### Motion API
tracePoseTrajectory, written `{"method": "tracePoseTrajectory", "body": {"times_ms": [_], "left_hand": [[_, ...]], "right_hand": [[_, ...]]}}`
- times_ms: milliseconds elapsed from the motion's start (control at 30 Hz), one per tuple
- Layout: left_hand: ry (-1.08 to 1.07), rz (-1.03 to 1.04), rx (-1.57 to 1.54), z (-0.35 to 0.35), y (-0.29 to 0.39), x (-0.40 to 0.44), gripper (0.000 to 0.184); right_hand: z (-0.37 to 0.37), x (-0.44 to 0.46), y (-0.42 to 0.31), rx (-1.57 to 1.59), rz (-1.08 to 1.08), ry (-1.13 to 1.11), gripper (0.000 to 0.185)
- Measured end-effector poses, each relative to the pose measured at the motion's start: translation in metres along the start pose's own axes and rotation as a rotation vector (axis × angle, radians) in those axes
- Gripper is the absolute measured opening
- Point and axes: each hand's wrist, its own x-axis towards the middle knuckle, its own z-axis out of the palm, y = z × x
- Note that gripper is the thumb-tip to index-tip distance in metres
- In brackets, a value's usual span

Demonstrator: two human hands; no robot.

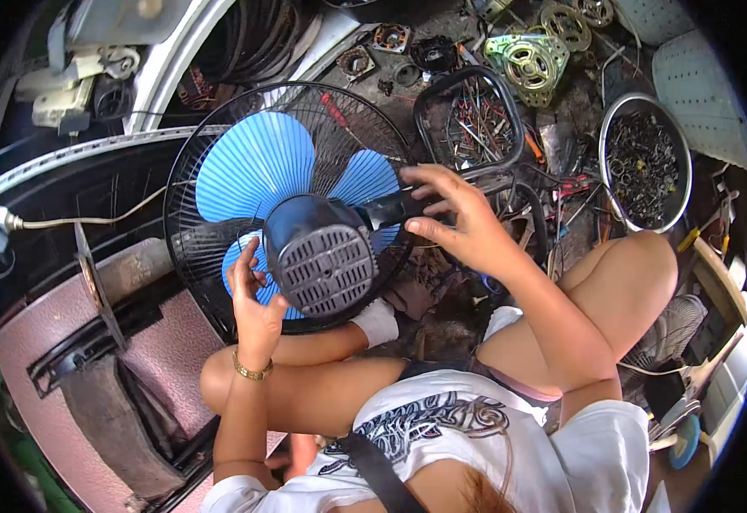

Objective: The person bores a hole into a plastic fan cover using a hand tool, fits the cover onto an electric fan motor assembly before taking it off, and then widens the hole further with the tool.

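Observation:
An electric fan lies in front of me, its black motor housing (326, 261) turned toward me with a slotted rear cover. Blue fan blades (258, 167) show through the black wire guard (187, 286) behind it. My left hand (256, 312) is at the housing's left side, fingers curved and apart, gripping nothing; whether the fingertips touch the housing or guard I cannot tell. Beside the black fan neck (390, 209), on the right, my right hand (457, 212) is open with fingers spread. Contact between it and the neck is unclear.
A red-handled screwdriver (335, 111) lies at the guard's upper part. Beyond are a black-framed tray of tools (517, 120), a metal basin of small dark parts (688, 184) and a greenish metal bracket (527, 68). A pinkish case (40, 329) stands at left.

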Motion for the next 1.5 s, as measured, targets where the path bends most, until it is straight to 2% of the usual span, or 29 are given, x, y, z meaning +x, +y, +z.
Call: {"method": "tracePoseTrajectory", "body": {"times_ms": [33,67,133,267,433,533,600,667,800,900,1100,1300,1500], "left_hand": [[0.0,-0.05,0.004,-0.001,0.0,0.001,0.113],[-0.008,-0.056,0.016,-0.001,0.002,0.002,0.113],[-0.033,-0.104,-0.004,-0.002,0.009,0.004,0.118],[-0.07,-0.143,-0.038,-0.003,0.009,0.005,0.12],[-0.072,-0.2,0.048,-0.005,0.012,0.006,0.122],[-0.071,-0.129,0.068,-0.005,0.011,0.004,0.123],[-0.068,-0.172,0.047,0.0,0.02,0.006,0.119],[-0.039,-0.132,0.106,-0.003,0.013,0.004,0.106],[-0.015,-0.054,0.016,0.0,0.013,0.003,0.105],[-0.042,-0.031,0.027,0.0,0.014,0.001,0.094],[-0.075,-0.032,-0.05,0.0,0.011,0.002,0.086],[-0.177,-0.021,-0.113,-0.01,0.016,0.001,0.095],[-0.178,-0.03,-0.065,-0.011,0.012,0.007,0.105]], "right_hand": [[0.005,0.0,0.007,-0.17,-0.168,0.079,0.05],[0.009,0.001,0.007,-0.348,-0.267,0.117,0.047],[0.01,0.001,0.003,-0.61,-0.275,0.041,0.047],[0.012,0.01,0.009,-0.527,-0.308,0.014,0.05],[0.023,0.022,0.019,-0.529,-0.366,-0.11,0.066],[0.023,0.027,0.021,-0.546,-0.39,-0.128,0.069],[0.023,0.028,0.022,-0.57,-0.416,-0.121,0.071],[0.022,0.027,0.02,-0.597,-0.416,-0.116,0.075],[0.02,0.021,0.011,-0.518,-0.405,-0.11,0.09],[0.021,0.016,0.006,-0.492,-0.473,-0.166,0.095],[0.03,0.012,0.014,-0.531,-0.504,-0.097,0.096],[0.033,0.011,0.014,-0.569,-0.536,-0.031,0.095],[0.036,0.013,0.02,-0.538,-0.553,-0.025,0.093]]}}
